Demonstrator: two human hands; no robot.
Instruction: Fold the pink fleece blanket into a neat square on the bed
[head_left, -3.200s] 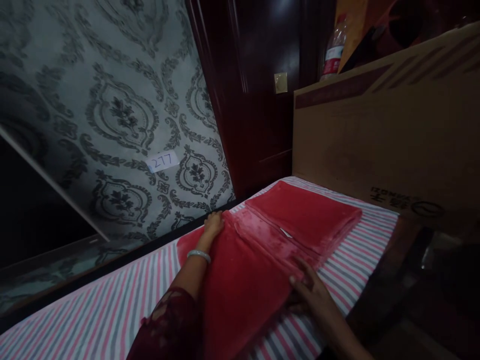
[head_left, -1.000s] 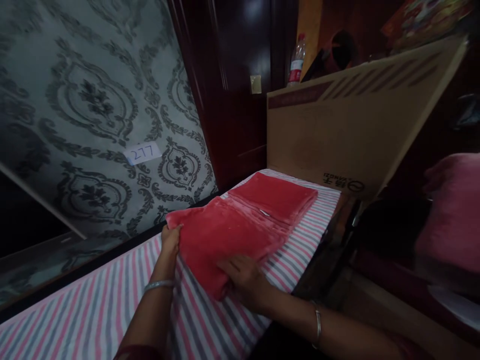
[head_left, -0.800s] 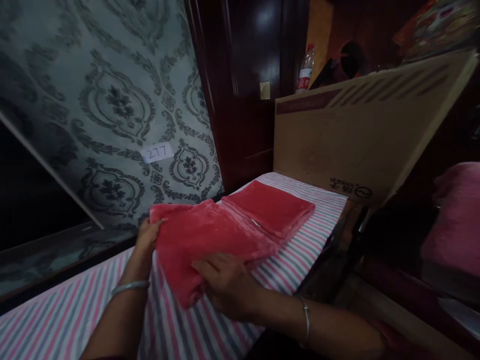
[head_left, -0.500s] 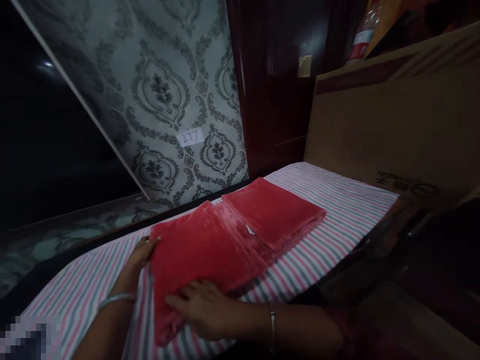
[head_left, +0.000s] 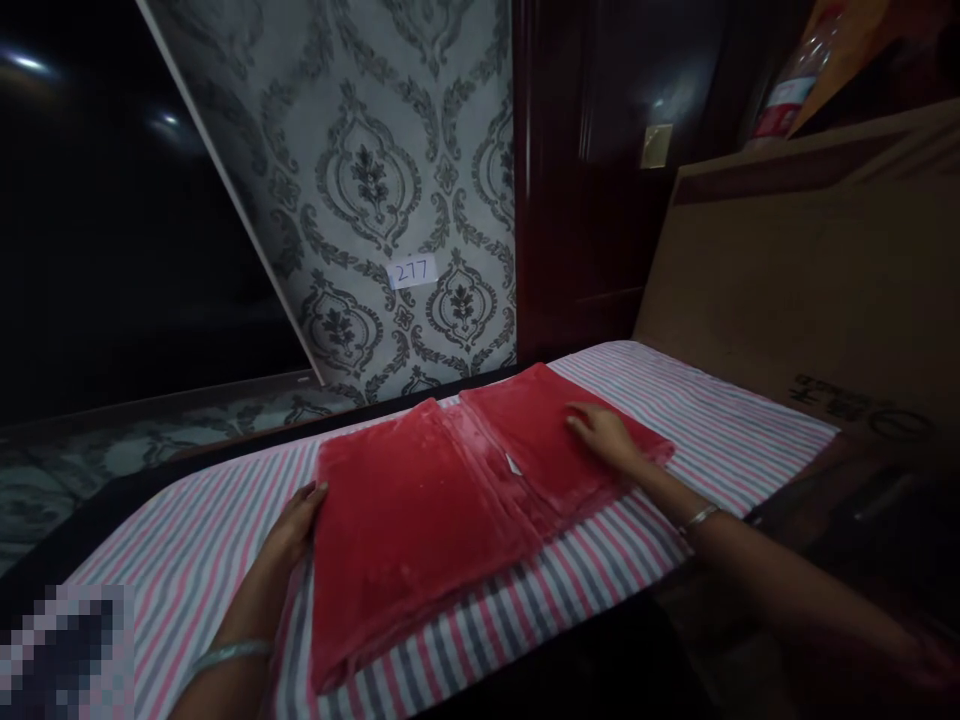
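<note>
The red cloth [head_left: 420,510] lies folded on the striped sheet [head_left: 697,440] that covers the desk, a soft, plush thing with a faint sheen where the light catches its nap. It sits in two flat parts: a larger panel nearer me and a smaller, thicker stack farther right, with a ridge of layered folds between them and a small white tag showing at that seam.

My left hand [head_left: 296,520] rests at the left edge of the larger panel, fingers loosely open and lying against the cloth's border, gripping nothing that I can see. My right hand [head_left: 604,437] lies flat and open, palm down, on top of the smaller stack, pressing on it rather than holding it.

The room is dim, so the near corner of the cloth fades into shadow at the desk's front edge. My left forearm is cut off by the bottom of the view, and a blurred patch covers the lower left corner.

Bare striped sheet stretches to the left of the cloth and to its right. A cardboard box [head_left: 810,280] stands against the desk's right end. Patterned wallpaper [head_left: 390,170] with a small numbered label [head_left: 413,271] runs behind.
</note>
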